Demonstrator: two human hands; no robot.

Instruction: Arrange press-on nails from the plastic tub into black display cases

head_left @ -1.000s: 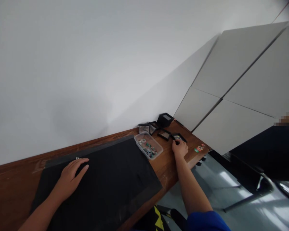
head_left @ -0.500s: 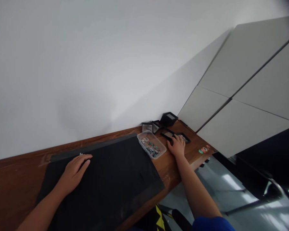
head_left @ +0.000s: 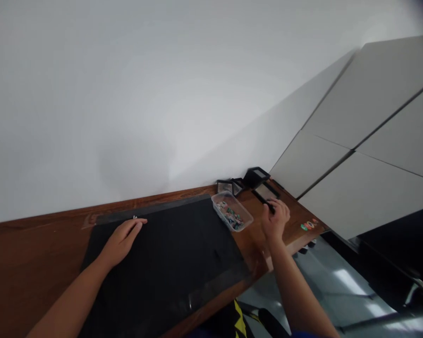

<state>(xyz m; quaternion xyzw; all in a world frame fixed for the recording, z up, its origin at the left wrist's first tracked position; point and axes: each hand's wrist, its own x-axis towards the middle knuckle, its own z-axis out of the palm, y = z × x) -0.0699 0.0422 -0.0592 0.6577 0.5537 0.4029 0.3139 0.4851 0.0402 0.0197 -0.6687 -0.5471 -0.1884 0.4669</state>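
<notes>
My left hand (head_left: 121,238) lies flat and open on a black mat (head_left: 169,263) that covers much of a wooden table (head_left: 28,263). My right hand (head_left: 275,219) is raised just above the table's right end, fingers curled around a thin black square frame (head_left: 265,196). Left of that hand stands a clear plastic tub (head_left: 231,211) filled with small coloured pieces.
More black frames and a small black box (head_left: 255,176) sit in the far right corner against the white wall. Round coloured stickers (head_left: 309,225) mark the table's right edge. Grey partition panels (head_left: 366,141) stand to the right, with grey floor below.
My right hand has closed on a black frame and lifted it off the table. The view has shifted left, and my left hand has stayed flat on the mat.
</notes>
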